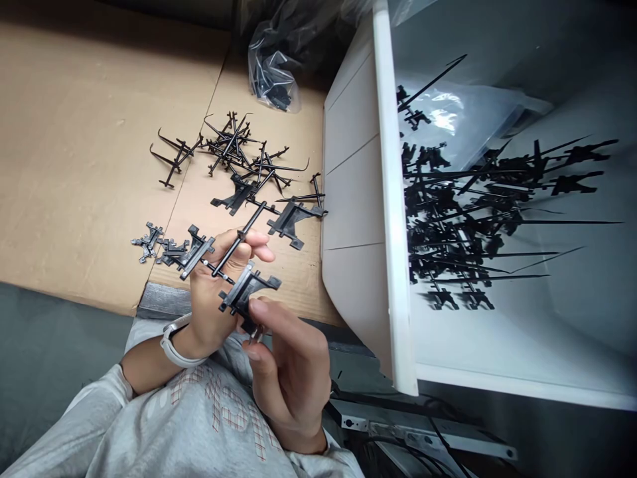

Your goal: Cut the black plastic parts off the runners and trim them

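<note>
My left hand [212, 305], with a white band at the wrist, has its fingers closed around a black plastic sprue [233, 247] above the table edge. On the sprue's near side sits a black moulded bracket [243, 291], and another bracket [196, 252] is at its left end. The thumb and forefinger of my right hand [293, 365] pinch the lower end of the near bracket. Two loose brackets, one [236, 194] by the sprue pile and one [294, 222] by the bin, lie beyond my hands. Smaller brackets [148, 242] rest to the left.
A heap of bare black sprues [233, 146] lies on the cardboard-covered table [89, 133]. To the right, a white bin [393, 199] on its side holds many black sprues with brackets [462, 212]. At the back stands a clear bag [273, 73] of black parts. Cables and metal equipment [413, 431] are below.
</note>
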The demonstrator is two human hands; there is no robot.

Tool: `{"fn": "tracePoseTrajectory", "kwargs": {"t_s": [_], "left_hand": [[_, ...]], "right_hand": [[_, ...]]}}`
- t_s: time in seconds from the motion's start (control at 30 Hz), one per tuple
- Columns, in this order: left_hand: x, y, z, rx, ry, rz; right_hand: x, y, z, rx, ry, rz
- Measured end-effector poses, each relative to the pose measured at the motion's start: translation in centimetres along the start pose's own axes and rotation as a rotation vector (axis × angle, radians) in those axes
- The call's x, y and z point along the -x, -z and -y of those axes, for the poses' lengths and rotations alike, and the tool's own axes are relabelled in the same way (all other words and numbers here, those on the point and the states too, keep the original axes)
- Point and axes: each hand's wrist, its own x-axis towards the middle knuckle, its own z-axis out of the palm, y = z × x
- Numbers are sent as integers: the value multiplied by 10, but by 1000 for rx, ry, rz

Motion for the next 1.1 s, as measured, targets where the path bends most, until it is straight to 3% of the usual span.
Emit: {"fn": "tracePoseTrajectory", "kwargs": {"t_s": [0.13, 0.3, 0.37, 0.47, 0.63, 0.9, 1.1], "left_hand": [[1, 3, 1, -67, -39, 41], [0, 6, 4, -134, -179, 35], [-3, 8, 1, -175, -262, 57], [-5, 11, -5, -330, -403, 163], [-5, 17, -5, -400, -467, 209], [-3, 15, -9, -308, -322, 206], [4, 9, -13, -151, -113, 186]], "right_hand": [[1, 3, -2, -69, -49, -58], [-12, 13, 0, -234, -203, -340], [-19, 17, 3, -383, -321, -308], [-24, 19, 6, -559, -496, -162], [-21, 14, 5, -575, -599, -145], [-30, 11, 7, -783, -797, -87], [-33, 9, 0, -903, -834, -19]]}}
